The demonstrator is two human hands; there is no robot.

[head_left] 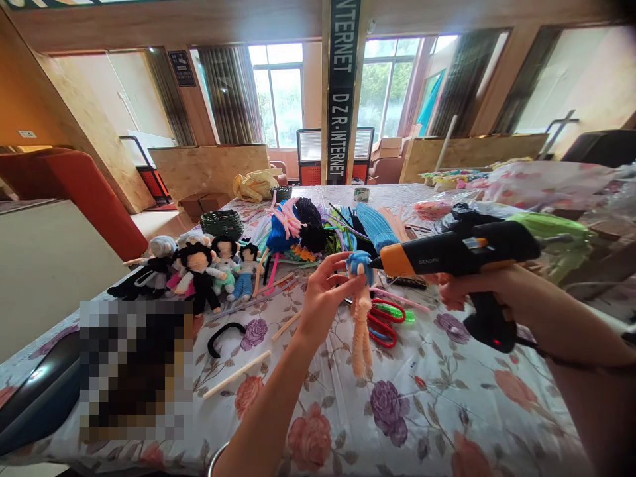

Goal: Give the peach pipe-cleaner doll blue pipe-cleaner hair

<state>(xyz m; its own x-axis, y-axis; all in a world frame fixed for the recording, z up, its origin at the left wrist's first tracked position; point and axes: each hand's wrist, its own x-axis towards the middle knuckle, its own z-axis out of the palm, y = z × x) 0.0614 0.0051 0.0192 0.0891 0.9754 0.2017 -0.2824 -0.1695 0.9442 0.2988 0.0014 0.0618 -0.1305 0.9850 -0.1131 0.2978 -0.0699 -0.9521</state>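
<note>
In the middle of the head view my left hand point(325, 291) is closed around the head of a small pipe-cleaner doll point(361, 324). The doll has blue hair, and its peach legs hang down below my fingers. From the right, my right hand point(477, 288) grips a black and orange hot glue gun point(457, 252) by its handle. The gun's nozzle points left and is at the doll's blue hair; whether it touches I cannot tell. Red-handled scissors point(385, 324) lie on the cloth just behind the doll's legs.
Several finished dolls point(199, 271) sit at the left on the flowered tablecloth point(278, 424). Bundles of coloured pipe cleaners point(298, 225) lie further back. A curved black pipe cleaner point(223, 331) and a pale stick point(237, 374) rest near my left forearm. A green glue gun point(561, 232) is at right.
</note>
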